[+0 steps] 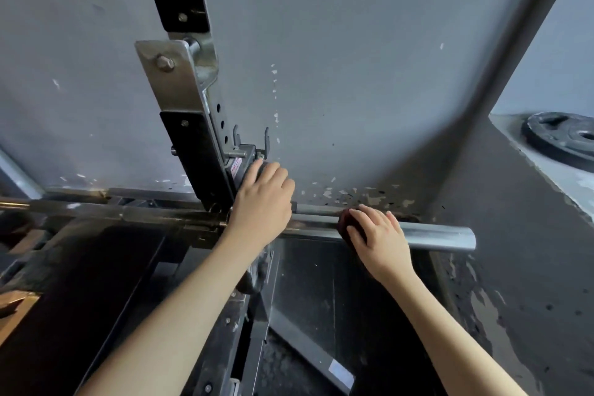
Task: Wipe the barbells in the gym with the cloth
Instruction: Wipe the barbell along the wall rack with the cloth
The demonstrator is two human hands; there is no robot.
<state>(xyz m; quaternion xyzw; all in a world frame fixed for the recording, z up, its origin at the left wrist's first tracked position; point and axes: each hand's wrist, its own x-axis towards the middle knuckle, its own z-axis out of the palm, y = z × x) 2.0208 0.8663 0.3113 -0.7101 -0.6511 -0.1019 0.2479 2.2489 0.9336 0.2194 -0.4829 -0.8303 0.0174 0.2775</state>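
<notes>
Pressing my right hand point(377, 236) over a dark red cloth point(348, 224) bunched on the barbell point(434, 236) sleeve, fingers curved over the top and clamping the cloth against the metal. The cloth sits about midway along the bare sleeve; only its left edge shows from under my palm. To its right the shiny sleeve runs free to its cut end, nothing touching it, open floor point(514, 267) beyond. My left hand point(262, 202) rests where the sleeve meets the rack upright point(189, 125), fingers loosely spread and curled over a dark part there; I cannot tell if it grips anything. Between my two hands is a short bare stretch of sleeve. The rest of the bar runs left past the upright, off the frame edge. The grey wall point(353, 42) is just behind the bar, paint chipped along its base. A weight plate point(562, 135) lies flat far right, well apart.
</notes>
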